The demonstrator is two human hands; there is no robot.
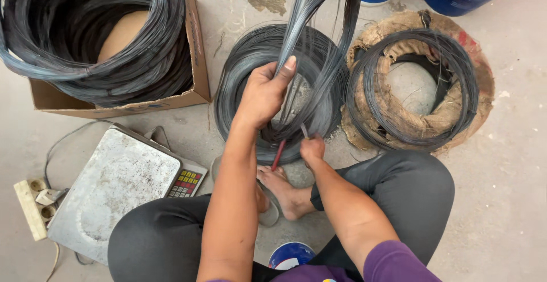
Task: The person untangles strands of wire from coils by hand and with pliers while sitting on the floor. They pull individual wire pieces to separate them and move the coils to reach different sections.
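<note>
Head view: bright, even daylight, soft shadows under the cardboard box (pixel 194 60) and scale (pixel 114 185), faint sheen on the wire coils (pixel 245 71), raised wire strands motion-blurred, wide-angle bending at edges, centre sharp.

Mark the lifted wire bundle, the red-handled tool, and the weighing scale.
lifted wire bundle (pixel 319 37), head view, on the raised strands above the left hand.
red-handled tool (pixel 278 155), head view, on its red handle.
weighing scale (pixel 114 185), head view, on its metal platform.

Head-worn camera, steeply downward, close
</note>
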